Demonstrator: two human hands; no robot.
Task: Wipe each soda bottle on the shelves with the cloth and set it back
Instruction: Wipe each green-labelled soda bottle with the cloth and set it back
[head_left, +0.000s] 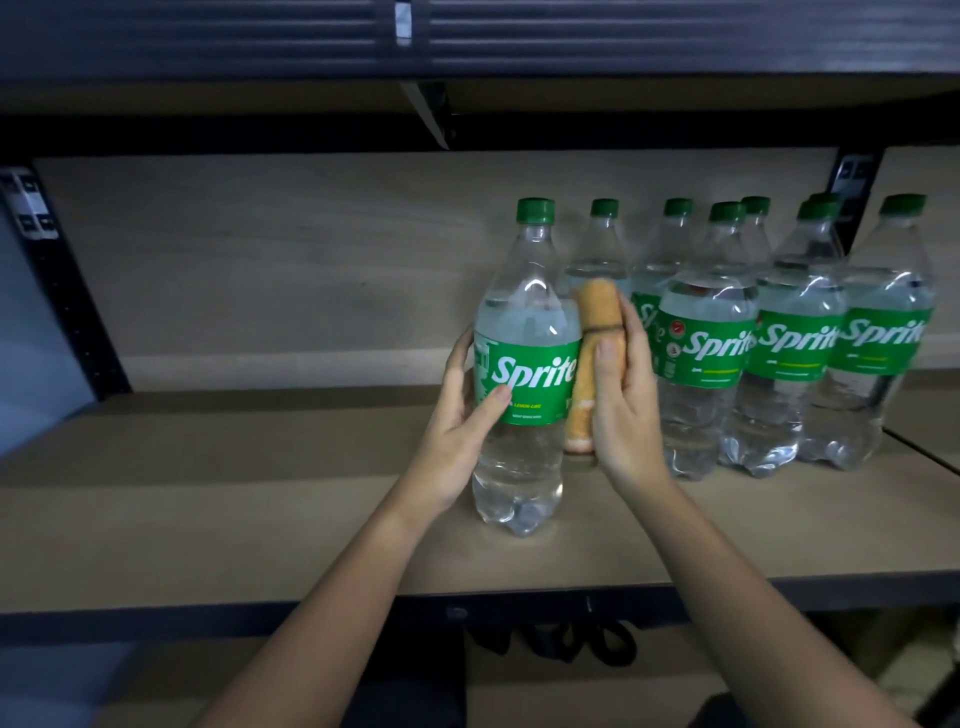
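Observation:
A clear Sprite bottle (524, 364) with a green cap and green label stands upright on the wooden shelf (234, 499), a little left of the other bottles. My left hand (462, 421) grips its left side at label height, thumb on the label. My right hand (623, 400) holds a folded orange-tan cloth (595, 353) and presses it against the bottle's right side. Several more Sprite bottles (711, 343) stand in a group to the right, partly hidden behind my right hand.
A dark shelf board (467, 47) hangs overhead with a metal bracket (431, 114). Black uprights stand at the left (62, 280) and back right (852, 182). The shelf's left half is bare wood. A lower shelf with dark objects (561, 644) shows below the front edge.

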